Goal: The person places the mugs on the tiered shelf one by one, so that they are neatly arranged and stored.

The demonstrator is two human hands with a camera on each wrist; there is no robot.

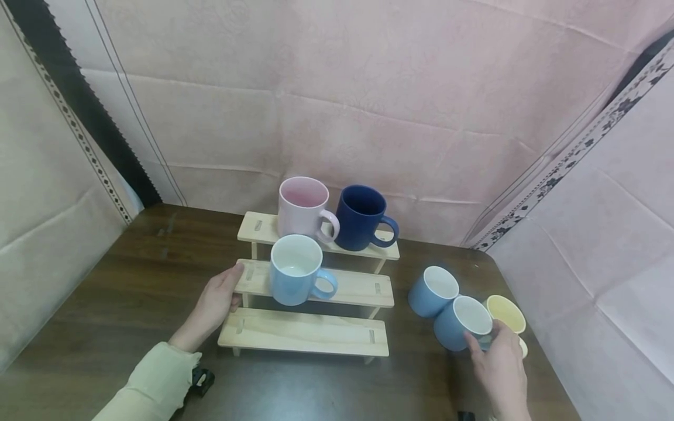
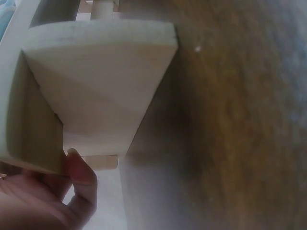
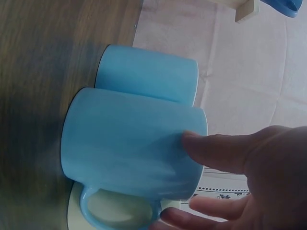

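My left hand (image 1: 213, 301) grips the left end of the middle step of a three-step wooden stand (image 1: 302, 332). In the left wrist view the thumb and fingers hold the edge of that board (image 2: 36, 129). Over at the right, my right hand (image 1: 500, 365) has its thumb on the side of a light blue mug (image 1: 455, 324) near the rim, with its fingers round by the handle (image 3: 120, 223). This mug stands upright on the table, against a second light blue mug (image 1: 429, 295). A yellow mug (image 1: 506, 314) stands just behind the right hand, partly hidden.
On the stand's top step are a pale pink mug (image 1: 300, 213) and a dark blue mug (image 1: 360, 219). Another light blue mug (image 1: 295, 275) sits on the middle step. Pale cloth (image 1: 368, 117) hangs round the dark wooden table (image 1: 158, 263) at the back and sides.
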